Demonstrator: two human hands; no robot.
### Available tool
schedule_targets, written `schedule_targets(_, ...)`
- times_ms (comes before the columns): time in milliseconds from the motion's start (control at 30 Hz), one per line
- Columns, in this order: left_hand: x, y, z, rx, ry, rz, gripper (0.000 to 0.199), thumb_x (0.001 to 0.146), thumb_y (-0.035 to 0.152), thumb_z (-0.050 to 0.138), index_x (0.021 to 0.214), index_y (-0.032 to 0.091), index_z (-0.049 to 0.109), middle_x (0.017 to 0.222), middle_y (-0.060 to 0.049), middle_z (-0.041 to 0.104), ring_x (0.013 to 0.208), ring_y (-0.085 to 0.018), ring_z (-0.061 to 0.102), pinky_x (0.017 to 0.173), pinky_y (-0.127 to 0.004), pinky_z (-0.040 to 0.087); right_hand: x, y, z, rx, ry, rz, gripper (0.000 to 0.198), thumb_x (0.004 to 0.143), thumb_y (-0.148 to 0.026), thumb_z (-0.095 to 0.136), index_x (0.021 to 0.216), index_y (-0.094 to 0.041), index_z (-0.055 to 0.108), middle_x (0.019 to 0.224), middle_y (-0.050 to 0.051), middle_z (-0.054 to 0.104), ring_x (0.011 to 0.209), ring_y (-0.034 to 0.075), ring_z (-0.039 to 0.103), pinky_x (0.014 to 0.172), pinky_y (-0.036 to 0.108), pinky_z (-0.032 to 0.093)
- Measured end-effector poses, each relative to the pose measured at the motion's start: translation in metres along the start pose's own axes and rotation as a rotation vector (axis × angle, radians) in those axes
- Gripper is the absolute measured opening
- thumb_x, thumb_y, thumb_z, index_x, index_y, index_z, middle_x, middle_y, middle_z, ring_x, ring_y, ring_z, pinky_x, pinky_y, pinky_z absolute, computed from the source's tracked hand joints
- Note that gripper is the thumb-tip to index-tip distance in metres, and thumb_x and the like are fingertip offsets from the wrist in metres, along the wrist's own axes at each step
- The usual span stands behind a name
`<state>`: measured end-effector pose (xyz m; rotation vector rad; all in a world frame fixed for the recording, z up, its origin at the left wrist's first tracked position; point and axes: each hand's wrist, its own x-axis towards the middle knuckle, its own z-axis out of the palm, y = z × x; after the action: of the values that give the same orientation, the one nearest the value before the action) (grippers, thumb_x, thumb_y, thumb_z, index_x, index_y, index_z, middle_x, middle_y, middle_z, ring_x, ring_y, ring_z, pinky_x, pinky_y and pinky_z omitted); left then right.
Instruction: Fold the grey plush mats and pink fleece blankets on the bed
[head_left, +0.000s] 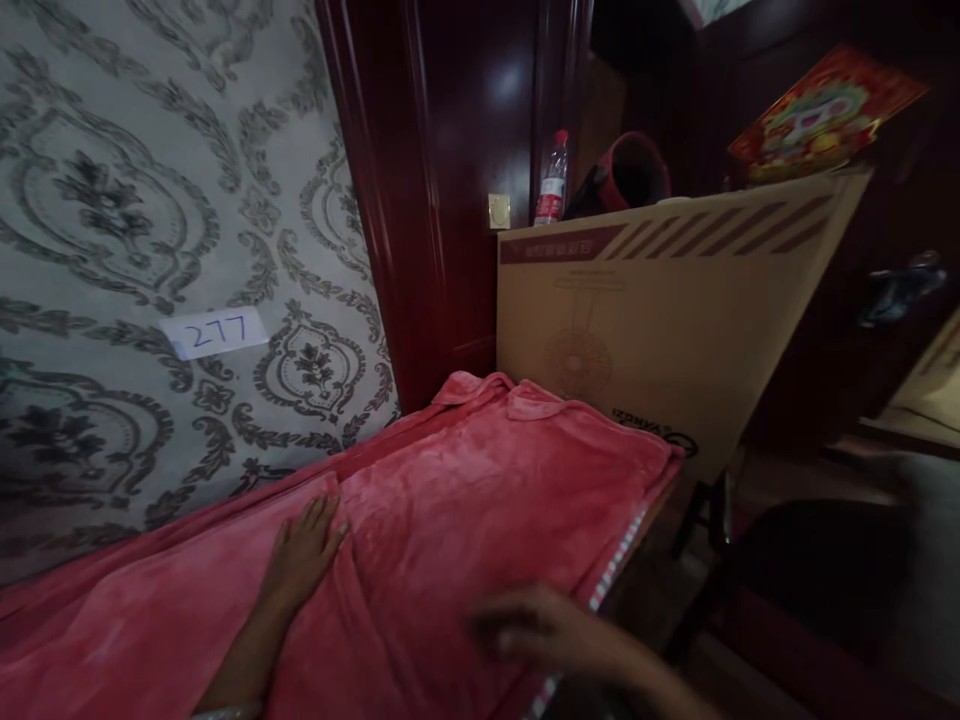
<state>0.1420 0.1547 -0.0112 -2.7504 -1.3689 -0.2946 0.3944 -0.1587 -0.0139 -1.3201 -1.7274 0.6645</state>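
A plush red blanket (450,490) lies spread over a long surface beside the wall, with folds near its middle and a bunched far end. My left hand (309,545) rests flat on it, fingers stretched out and pressing nothing but the cloth. Over the blanket's near right part is my right hand (532,625), smeared by motion; whether its fingers touch or grip the cloth cannot be made out. A checkered light edging (619,560) shows along the right edge under the blanket.
A large cardboard box (637,330) stands past the far end, with a plastic bottle (552,185) and a red festive decoration (821,120) on top. Patterned wallpaper (112,210) bearing a paper label (216,332) rises at left. A dark chair-like seat (817,560) is at right.
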Motion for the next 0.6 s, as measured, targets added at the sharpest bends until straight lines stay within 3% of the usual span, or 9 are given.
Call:
schedule_targets(100, 0.001, -0.002, 0.0, -0.015, 0.051, 0.015, 0.06, 0.094, 0.034, 0.034, 0.147, 0.014, 0.053, 0.156, -0.016, 0.045, 0.148, -0.027, 0.039, 0.119, -0.053, 0.029, 0.008, 0.023, -0.062, 0.161, 0.261, 0.14, 0.048, 0.09, -0.058, 0.057, 0.12, -0.025, 0.074, 0.112, 0.007, 0.075, 0.101, 0.026, 0.071, 0.091, 0.041, 0.056)
schedule_targets(233, 0.002, -0.004, 0.0, -0.011, 0.103, 0.029, 0.058, 0.091, 0.035, 0.036, 0.139, 0.014, 0.061, 0.149, -0.015, 0.055, 0.143, -0.027, 0.046, 0.118, -0.05, 0.033, 0.04, 0.069, -0.135, 0.018, 0.554, 0.351, 0.038, 0.079, -0.049, 0.064, 0.094, -0.016, 0.077, 0.09, 0.008, 0.076, 0.08, 0.022, 0.068, 0.078, 0.037, 0.057)
schedule_targets(367, 0.001, -0.005, 0.0, -0.002, 0.085, 0.032, 0.061, 0.091, 0.037, 0.032, 0.14, 0.012, 0.061, 0.148, -0.014, 0.055, 0.142, -0.028, 0.047, 0.119, -0.049, 0.034, 0.078, 0.111, -0.18, -0.033, 0.622, 0.451, 0.022, 0.079, -0.032, 0.059, 0.072, -0.014, 0.069, 0.056, 0.002, 0.061, 0.053, 0.014, 0.055, 0.058, 0.027, 0.051)
schedule_targets(433, 0.001, -0.008, 0.002, 0.0, 0.07, 0.025, 0.063, 0.091, 0.039, 0.031, 0.14, 0.012, 0.06, 0.149, -0.014, 0.055, 0.142, -0.028, 0.048, 0.119, -0.049, 0.033, 0.096, 0.126, -0.198, -0.05, 0.631, 0.462, 0.02, 0.078, -0.027, 0.056, 0.066, -0.014, 0.066, 0.051, 0.001, 0.057, 0.05, 0.014, 0.053, 0.055, 0.027, 0.05)
schedule_targets(533, 0.002, -0.013, 0.006, 0.002, 0.075, 0.017, 0.063, 0.09, 0.04, 0.032, 0.139, 0.015, 0.062, 0.148, -0.012, 0.056, 0.141, -0.028, 0.049, 0.119, -0.05, 0.035, 0.124, 0.142, -0.222, -0.085, 0.678, 0.397, 0.017, 0.071, -0.02, 0.057, 0.078, -0.014, 0.07, 0.072, 0.006, 0.069, 0.066, 0.017, 0.063, 0.068, 0.03, 0.055)
schedule_targets(600, 0.003, -0.016, 0.01, -0.004, 0.095, 0.019, 0.061, 0.089, 0.04, 0.034, 0.138, 0.019, 0.063, 0.147, -0.01, 0.057, 0.14, -0.027, 0.051, 0.118, -0.05, 0.036, 0.138, 0.15, -0.236, -0.114, 0.747, 0.332, 0.034, 0.067, -0.017, 0.056, 0.097, -0.015, 0.072, 0.099, 0.008, 0.074, 0.088, 0.019, 0.067, 0.083, 0.034, 0.056)
